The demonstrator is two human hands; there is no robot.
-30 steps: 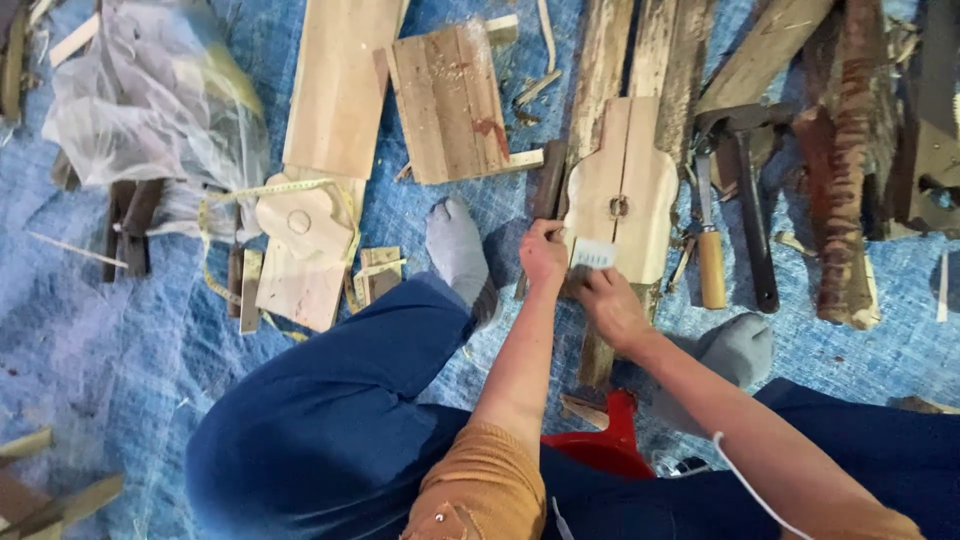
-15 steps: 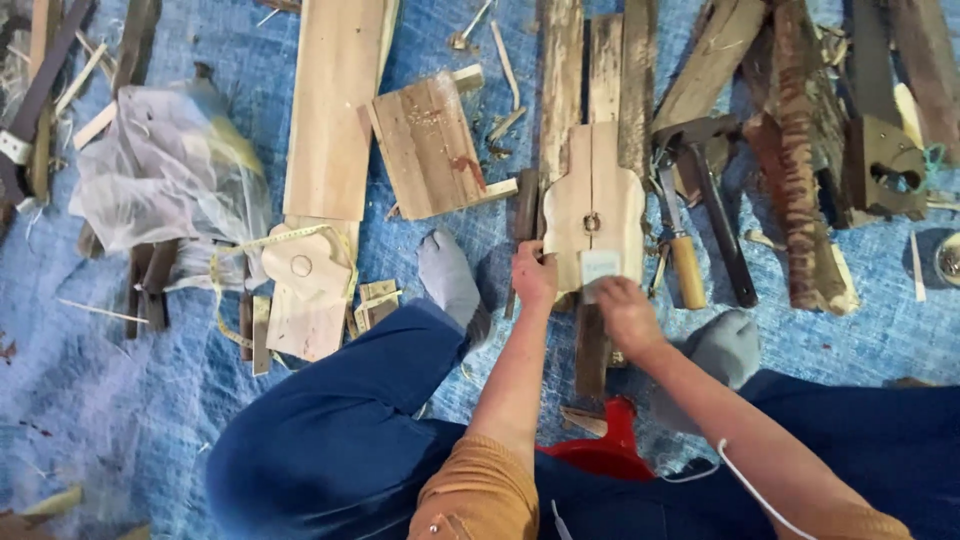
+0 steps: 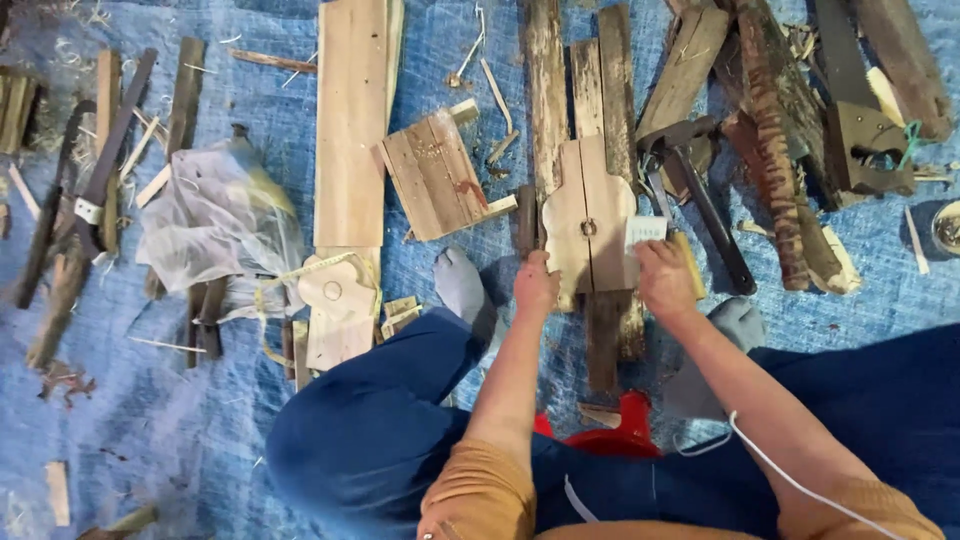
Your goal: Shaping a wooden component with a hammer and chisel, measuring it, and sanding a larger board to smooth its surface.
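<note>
Holding the shaped wooden piece [image 3: 588, 222] on the plank [image 3: 605, 330], middle of the blue tarp [image 3: 200, 440], the left hand [image 3: 535, 285] grips its edge; the right hand [image 3: 665, 278] presses a small sandpaper block [image 3: 645, 232]. Better to keep strokes even, near the hammer [image 3: 700, 190].

Even daylight, soft shadows, slight motion blur.

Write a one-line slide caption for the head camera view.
Left hand steadies a shaped wooden piece while the right hand presses a sandpaper sheet to it, above a blue tarp.
</note>
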